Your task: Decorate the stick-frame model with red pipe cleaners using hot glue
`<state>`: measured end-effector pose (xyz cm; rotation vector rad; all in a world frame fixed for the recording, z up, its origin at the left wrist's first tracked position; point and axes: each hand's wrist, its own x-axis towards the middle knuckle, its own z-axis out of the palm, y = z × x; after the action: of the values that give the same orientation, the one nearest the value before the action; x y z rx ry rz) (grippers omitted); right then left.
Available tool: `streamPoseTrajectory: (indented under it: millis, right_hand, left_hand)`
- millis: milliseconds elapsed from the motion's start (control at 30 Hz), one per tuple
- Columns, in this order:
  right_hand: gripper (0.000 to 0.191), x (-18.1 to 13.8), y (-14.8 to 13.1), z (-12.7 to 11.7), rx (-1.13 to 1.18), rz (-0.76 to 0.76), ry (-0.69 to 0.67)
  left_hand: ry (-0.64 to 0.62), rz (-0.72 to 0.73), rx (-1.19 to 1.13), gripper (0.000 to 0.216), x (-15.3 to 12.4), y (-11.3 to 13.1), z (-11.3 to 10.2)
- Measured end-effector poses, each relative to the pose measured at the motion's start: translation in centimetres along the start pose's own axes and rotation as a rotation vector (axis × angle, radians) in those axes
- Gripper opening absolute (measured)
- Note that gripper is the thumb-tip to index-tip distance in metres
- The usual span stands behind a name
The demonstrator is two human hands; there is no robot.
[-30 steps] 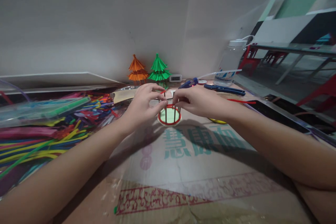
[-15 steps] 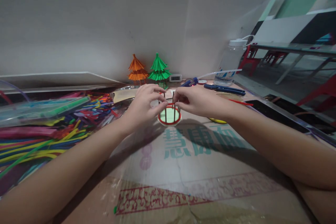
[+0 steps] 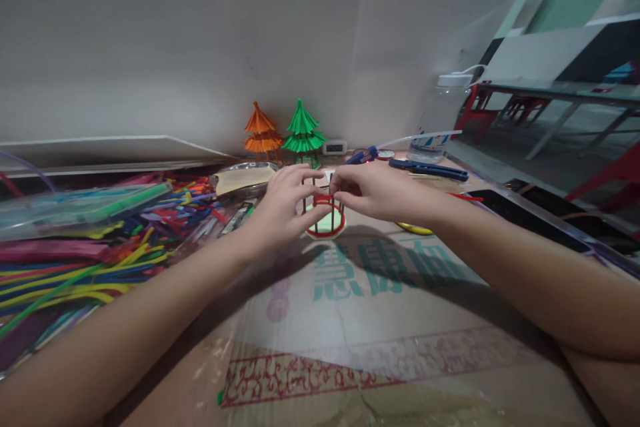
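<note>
A small round model (image 3: pixel 326 219) stands on the cardboard sheet (image 3: pixel 380 320): a pale green disc with a red rim, dark upright posts and a red ring across their tops. My left hand (image 3: pixel 283 203) is curled at its left side, fingertips pinched at the posts. From the right, my right hand (image 3: pixel 367 190) pinches the red ring at the top. Both forearms reach in from the bottom corners.
A heap of coloured straws (image 3: pixel 105 247) fills the left side. An orange paper tree (image 3: pixel 261 128) and a green paper tree (image 3: pixel 303 127) stand against the white wall. Blue tools (image 3: pixel 429 170), a plastic bottle (image 3: pixel 440 117) and a metal dish (image 3: pixel 243 178) lie behind.
My left hand has shifted a little right and lower against the model. The model sits slightly further right. My right hand stays pinched at the top.
</note>
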<state>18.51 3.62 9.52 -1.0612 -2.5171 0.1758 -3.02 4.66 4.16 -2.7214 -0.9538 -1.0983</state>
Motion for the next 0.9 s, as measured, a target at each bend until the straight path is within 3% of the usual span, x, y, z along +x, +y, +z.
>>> streamPoseTrajectory:
  millis: [233,567,900]
  right_hand:
    - [0.012,0.0,0.0,0.2,-0.051,0.002,0.021]
    - [0.011,0.0,0.1,0.3,-0.063,-0.008,0.027]
    - [0.009,-0.3,-0.2,0.6,-0.142,0.002,0.132]
  left_hand:
    - [0.048,-0.006,-0.100,0.016,-0.6,-0.1,1.3]
    - [0.049,-0.024,-0.098,0.015,-0.5,0.0,1.1]
    - [0.097,-0.077,-0.026,0.011,-0.2,1.2,0.3]
